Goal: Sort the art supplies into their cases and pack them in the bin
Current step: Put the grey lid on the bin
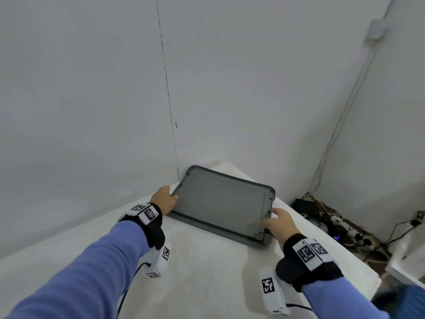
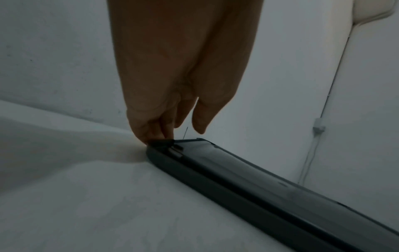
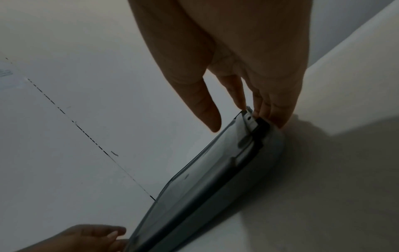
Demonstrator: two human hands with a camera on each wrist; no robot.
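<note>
A flat grey bin lid [image 1: 222,204] lies on the white worktop [image 1: 207,272], at its far end, close to the white wall [image 1: 92,88]. The lid covers whatever is beneath it; the contents cannot be seen.

The left hand [image 1: 163,200] sits at the lid's left short edge. In the left wrist view, the fingers [image 2: 151,131] curl down over the edge at the latch [image 2: 176,150], with the fingertips touching the dark rim. The thumb [image 2: 202,119] points down and stands clear of the lid.

The right hand [image 1: 279,223] sits at the lid's near right corner. In the right wrist view, the fingers [image 3: 265,105] are bent onto the side latch [image 3: 251,121] and grip the rim there. The thumb [image 3: 207,109] is extended and hangs just above the lid surface, apart from it.

Both forearms wear blue sleeves [image 1: 96,268] and black wrist straps carrying white camera blocks [image 1: 147,212] with square printed markers.

On the floor to the right of the worktop lies a tangle of cables and a power strip [image 1: 340,226]. A thin cable [image 1: 340,125] runs up the right wall.
</note>
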